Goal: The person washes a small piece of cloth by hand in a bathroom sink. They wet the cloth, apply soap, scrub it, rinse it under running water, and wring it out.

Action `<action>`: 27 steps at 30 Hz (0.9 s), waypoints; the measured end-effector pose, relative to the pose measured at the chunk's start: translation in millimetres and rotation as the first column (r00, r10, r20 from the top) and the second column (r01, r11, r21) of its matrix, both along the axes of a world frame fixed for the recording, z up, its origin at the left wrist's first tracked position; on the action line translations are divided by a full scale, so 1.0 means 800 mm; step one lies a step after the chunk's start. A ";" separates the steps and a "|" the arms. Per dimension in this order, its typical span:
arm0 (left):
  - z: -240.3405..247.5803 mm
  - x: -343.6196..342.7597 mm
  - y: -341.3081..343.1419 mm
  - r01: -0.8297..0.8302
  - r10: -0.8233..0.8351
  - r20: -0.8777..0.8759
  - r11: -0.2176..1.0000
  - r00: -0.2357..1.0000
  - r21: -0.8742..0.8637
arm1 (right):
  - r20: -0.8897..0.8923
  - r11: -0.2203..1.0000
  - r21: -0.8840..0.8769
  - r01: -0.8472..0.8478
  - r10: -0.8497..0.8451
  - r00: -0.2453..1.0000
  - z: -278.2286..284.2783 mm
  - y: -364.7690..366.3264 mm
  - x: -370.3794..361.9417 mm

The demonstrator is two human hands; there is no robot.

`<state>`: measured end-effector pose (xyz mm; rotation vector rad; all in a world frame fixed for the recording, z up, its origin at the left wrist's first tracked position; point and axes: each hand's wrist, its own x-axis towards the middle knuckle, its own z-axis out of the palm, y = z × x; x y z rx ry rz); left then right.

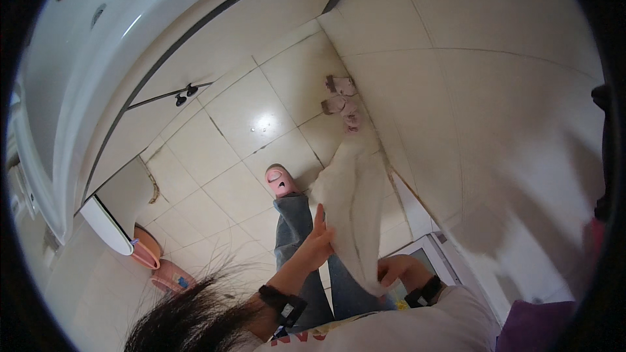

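Observation:
A long white cloth [354, 202] stretches away from my body over the tiled floor, its far end narrow and slightly blurred. At its left edge is my left hand [315, 244], one finger pointing up along the cloth and the others curled at the edge, partly hidden. My right hand [395, 270] grips the cloth's near right corner, its fingers bent and partly covered. Both wrists wear black bands. Whether the cloth is a garment or a towel does not show.
Pinkish slippers or crumpled cloths [342, 103] lie by the right wall [456, 98]. A white basin [124, 45] curves over the upper left. Lower left are an orange basin [149, 248] and a pink bucket [171, 276]. My pink slipper [281, 181] rests on the floor tiles.

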<state>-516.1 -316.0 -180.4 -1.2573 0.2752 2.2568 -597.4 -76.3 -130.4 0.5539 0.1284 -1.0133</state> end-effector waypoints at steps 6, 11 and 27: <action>0.017 -0.006 0.006 0.106 -0.105 -0.109 0.994 0.988 0.000 | -0.581 0.757 0.526 0.387 -0.012 0.814 -0.048 -0.014 0.010; 0.031 0.026 0.025 0.769 -0.722 -0.308 0.636 0.619 0.055 | -0.655 0.781 0.469 0.413 -0.006 0.756 -0.062 -0.051 0.025; -0.019 0.236 -0.036 0.663 -0.939 0.263 -0.053 0.221 -0.747 | -0.289 0.304 0.908 0.288 0.953 -0.095 -0.328 0.053 -0.061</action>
